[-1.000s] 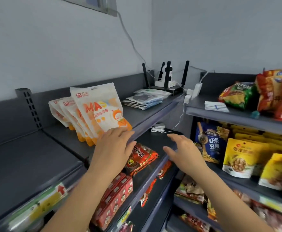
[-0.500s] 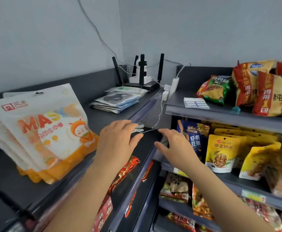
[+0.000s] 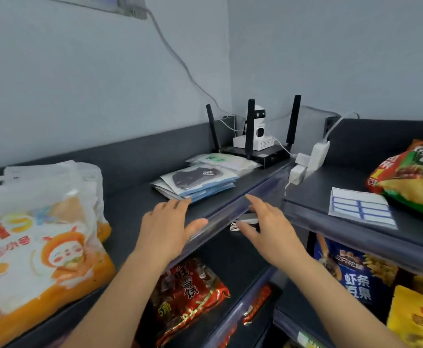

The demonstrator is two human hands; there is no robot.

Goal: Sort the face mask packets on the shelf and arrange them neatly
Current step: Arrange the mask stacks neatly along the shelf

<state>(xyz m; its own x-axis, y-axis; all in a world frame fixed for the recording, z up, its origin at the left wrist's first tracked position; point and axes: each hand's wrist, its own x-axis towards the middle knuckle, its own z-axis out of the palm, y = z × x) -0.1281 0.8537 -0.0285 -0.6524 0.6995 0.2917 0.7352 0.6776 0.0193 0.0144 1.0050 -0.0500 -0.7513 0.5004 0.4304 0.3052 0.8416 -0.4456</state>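
A loose stack of flat face mask packets [image 3: 197,183] lies on the dark top shelf [image 3: 135,209], the top one showing a black mask. Behind it lie more pale packets with green print [image 3: 221,161]. My left hand [image 3: 168,227] hovers open over the shelf, its fingertips just short of the stack's near edge. My right hand [image 3: 265,226] is open too, fingers straight, in front of the shelf's front lip to the right of the stack. Neither hand holds anything.
Large white-and-orange mask bags [image 3: 42,237] lean at the left of the shelf. A black router with antennas [image 3: 253,151] and a white camera [image 3: 259,131] stand in the corner, with plugs and cables [image 3: 305,164]. Snack bags [image 3: 411,177] and a label sheet [image 3: 361,205] sit on the right shelf.
Both hands have moved forward and right, away from the orange bags and toward the stack of flat packets. The view has come closer to the corner.
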